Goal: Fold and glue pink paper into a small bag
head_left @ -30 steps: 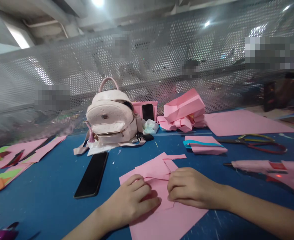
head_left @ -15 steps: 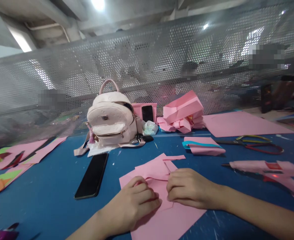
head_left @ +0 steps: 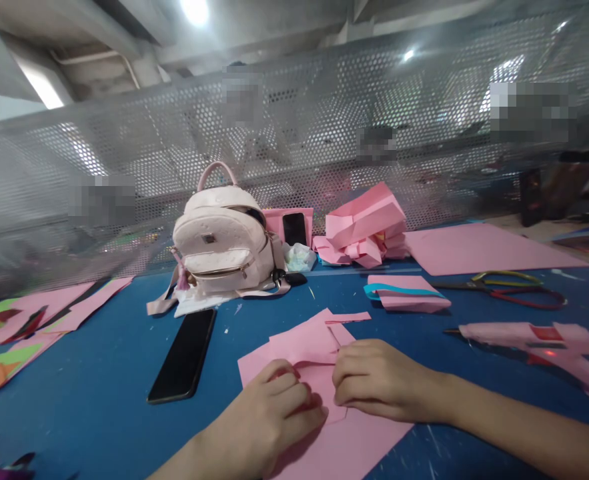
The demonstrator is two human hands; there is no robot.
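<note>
Folded pink paper (head_left: 319, 337) lies in front of me over a larger pink sheet (head_left: 359, 440). My left hand (head_left: 277, 413) has its fingers curled on the near left part of the folded paper, the fingertips partly hidden. On its right side, my right hand (head_left: 374, 380) is closed with bent fingers gripping the paper's edge. A narrow pink strip (head_left: 349, 318) sticks out at the top of the folded piece. Beyond my right hand rests a small folded pink piece with a blue band (head_left: 409, 292).
A black phone (head_left: 184, 357) lies left of the paper on the blue table (head_left: 99, 373). To the right are a pink glue gun (head_left: 529, 335) and scissors (head_left: 514, 287). A white backpack (head_left: 221, 247) and crumpled pink papers (head_left: 367, 223) stand before the perforated metal screen (head_left: 294, 140).
My left hand has shifted slightly right and its fingers are a little more bent. My right hand and the paper have hardly moved.
</note>
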